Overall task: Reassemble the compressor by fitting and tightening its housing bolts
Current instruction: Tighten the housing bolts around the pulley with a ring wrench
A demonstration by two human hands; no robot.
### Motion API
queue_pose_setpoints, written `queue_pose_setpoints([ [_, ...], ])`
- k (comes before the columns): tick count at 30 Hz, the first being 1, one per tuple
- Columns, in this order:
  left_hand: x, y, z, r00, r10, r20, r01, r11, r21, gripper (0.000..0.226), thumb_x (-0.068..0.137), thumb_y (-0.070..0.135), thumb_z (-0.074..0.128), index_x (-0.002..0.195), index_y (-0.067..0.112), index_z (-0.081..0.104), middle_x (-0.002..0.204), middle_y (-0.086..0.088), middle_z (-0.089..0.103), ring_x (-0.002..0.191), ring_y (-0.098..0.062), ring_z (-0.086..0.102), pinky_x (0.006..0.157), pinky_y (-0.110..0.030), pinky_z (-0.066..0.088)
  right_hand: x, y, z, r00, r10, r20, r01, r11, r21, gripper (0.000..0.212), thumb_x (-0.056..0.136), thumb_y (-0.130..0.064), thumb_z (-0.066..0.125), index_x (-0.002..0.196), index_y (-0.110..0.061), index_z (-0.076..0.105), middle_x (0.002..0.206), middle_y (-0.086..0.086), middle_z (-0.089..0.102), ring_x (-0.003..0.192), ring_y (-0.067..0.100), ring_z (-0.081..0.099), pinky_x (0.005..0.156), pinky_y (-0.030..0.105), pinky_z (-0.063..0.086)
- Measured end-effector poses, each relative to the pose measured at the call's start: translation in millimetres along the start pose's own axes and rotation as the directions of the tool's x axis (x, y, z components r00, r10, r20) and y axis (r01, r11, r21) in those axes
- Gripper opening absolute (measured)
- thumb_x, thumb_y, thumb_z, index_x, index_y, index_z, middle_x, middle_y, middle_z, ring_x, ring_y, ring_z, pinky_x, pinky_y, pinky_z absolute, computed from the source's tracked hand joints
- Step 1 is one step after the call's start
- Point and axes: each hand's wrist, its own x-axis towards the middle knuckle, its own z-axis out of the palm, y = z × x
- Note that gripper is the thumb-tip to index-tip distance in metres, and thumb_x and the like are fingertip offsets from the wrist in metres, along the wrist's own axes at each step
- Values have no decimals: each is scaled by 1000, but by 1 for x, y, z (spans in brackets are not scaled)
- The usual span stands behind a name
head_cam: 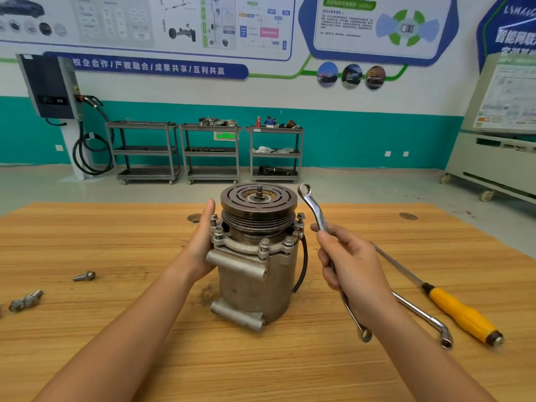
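— Where's the compressor (255, 274)?
— Upright, mid wooden worktop (116, 358), pulley up, housing bolts (264, 245) standing in its flange. Grey trolleys (211, 152) line the far teal wall.
— Hands?
— Left hand (200, 248) flat against its left side, fingers straight. Right hand (351, 265), just right, curls round a ring spanner (314, 208), not touching it.
— Else?
— Loose bolts (84, 276) left; socket wrench (423, 316) and yellow screwdriver (461, 314) right.

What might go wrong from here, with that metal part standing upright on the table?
The compressor stands on end, steadied only by the flat left hand; a hard pull could tip it. The wrench in the right hand may slip off a bolt and hurt knuckles. The loose bolt lying far left might get left out.
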Motion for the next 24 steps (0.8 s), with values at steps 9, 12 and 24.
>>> queue_pose_setpoints([
  [9, -6, -7, 5, 989, 94, -116, -105, 991, -89, 59, 93, 56, 35, 78, 19, 79, 94, -9, 73, 87, -21, 70, 73, -31, 52, -3, 0, -3, 993, -118, 2, 117, 985, -123, 40, 92, -16, 55, 76, -50, 70, 50, -10, 49, 40, 4, 37, 39, 15, 31],
  [12, -26, -11, -3, 976, 149, -157, -145, 989, 38, 66, 92, 60, 25, 87, 18, 76, 96, -6, 73, 90, -16, 69, 77, -33, 48, -3, 0, -5, 993, -117, -19, 113, 982, -153, 28, 92, -16, 56, 103, -42, 60, 53, -11, 55, 43, 1, 45, 41, 13, 37],
  [24, -75, -15, -24, 960, 273, 68, -268, 814, 515, 122, 41, 58, 80, 145, 27, 25, 135, 10, 49, 123, -7, 49, 101, -30, 42, 26, -29, -11, 983, -45, -178, 87, 969, 231, 47, 94, 3, 44, 137, -17, 42, 78, 5, 64, 47, 5, 54, 45, 15, 44],
])
